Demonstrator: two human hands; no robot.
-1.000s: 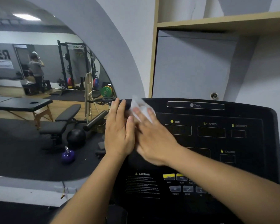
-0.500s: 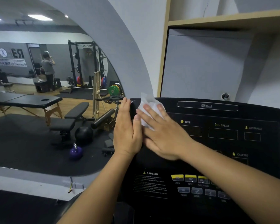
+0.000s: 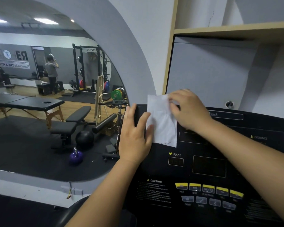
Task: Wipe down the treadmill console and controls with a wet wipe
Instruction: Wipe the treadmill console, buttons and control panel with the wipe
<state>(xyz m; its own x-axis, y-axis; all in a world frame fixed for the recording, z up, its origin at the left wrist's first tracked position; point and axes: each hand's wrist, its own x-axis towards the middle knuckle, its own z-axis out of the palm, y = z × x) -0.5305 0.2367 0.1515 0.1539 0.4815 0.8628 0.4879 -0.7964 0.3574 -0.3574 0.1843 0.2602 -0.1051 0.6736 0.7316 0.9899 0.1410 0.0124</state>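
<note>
The black treadmill console [image 3: 208, 166] fills the lower right, with dark display windows and a row of yellow and grey buttons [image 3: 208, 190] near its bottom. A white wet wipe [image 3: 161, 123] lies spread flat over the console's upper left corner. My left hand [image 3: 134, 136] rests on the console's left edge with fingers straight up along it, and its thumb presses the wipe's left side. My right hand [image 3: 188, 110] is at the console's top edge, its curled fingers pinching the wipe's upper right part.
A large arched wall mirror [image 3: 56, 95] at left reflects the gym with a bench, rack and weights. A wooden shelf [image 3: 236, 30] and a grey wall stand behind the console. A dark curved handlebar [image 3: 69, 213] sits at the bottom left.
The wipe was bunched under my flat right hand; now it is spread open. My right hand moved up and right to the top edge. My left thumb now lies on the wipe.
</note>
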